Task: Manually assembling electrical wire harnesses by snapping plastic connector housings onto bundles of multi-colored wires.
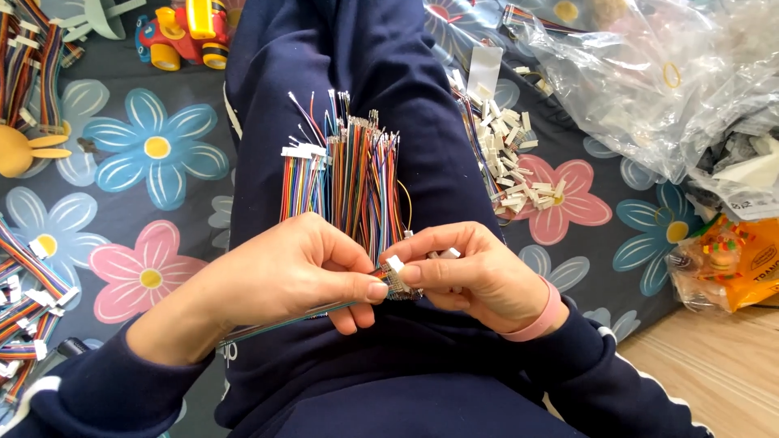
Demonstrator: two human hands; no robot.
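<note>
1. The left hand (296, 272) pinches one flat rainbow ribbon cable (280, 322) between thumb and forefinger; the cable trails down-left across the lap
2. The right hand (479, 276) is closed around one small white connector (395, 264), held at the fingertips against the cable's bare end; at least one more white piece shows between its fingers, too hidden to count
3. The two hands meet fingertip to fingertip over the person's dark blue trousers (381, 65)
4. On the thigh just beyond the hands lie two groups of coloured wires: a bundle of loose wires (365, 174) with bare metal tips, and to its left a shorter ribbon cable with a white connector (302, 180)
5. A heap of white connectors (511, 162), too many to count, lies on the flowered blanket (154, 154) to the right of the leg
6. More ribbon cables (28, 300) lie at the left edge
7. One toy vehicle (182, 32) sits at the top left, and clear plastic bags (649, 73) are piled at the top right
</note>
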